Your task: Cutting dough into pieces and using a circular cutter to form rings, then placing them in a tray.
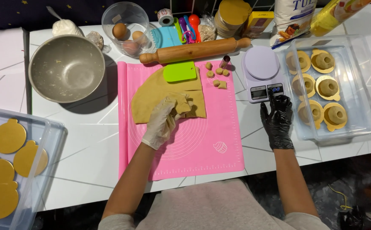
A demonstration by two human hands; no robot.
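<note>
A white tabletop (87, 140) with thin grey lines carries a pink silicone mat (202, 145) at its middle. On the mat lies a flattened sheet of tan dough (160, 91), with a green scraper (180, 71) resting on its upper edge and a few small dough pieces (216, 76) just beside it. The left hand (162, 121), in a whitish glove, lies on the lower edge of the dough; its fingers (181, 104) are curled and pinch a torn-looking flap of it. The right hand (278, 121), in a black glove, rests near the clear tray (364, 123); its fingers (275, 96) are loosely together and their tips touch the front of the small white kitchen scale (262, 72), holding nothing. The tray holds shaped dough rings on gold boards (328, 87). A wooden rolling pin (194, 50) lies above the mat, a steel bowl (66, 68) to the left, and a clear bowl of eggs (126, 27) behind.
</note>
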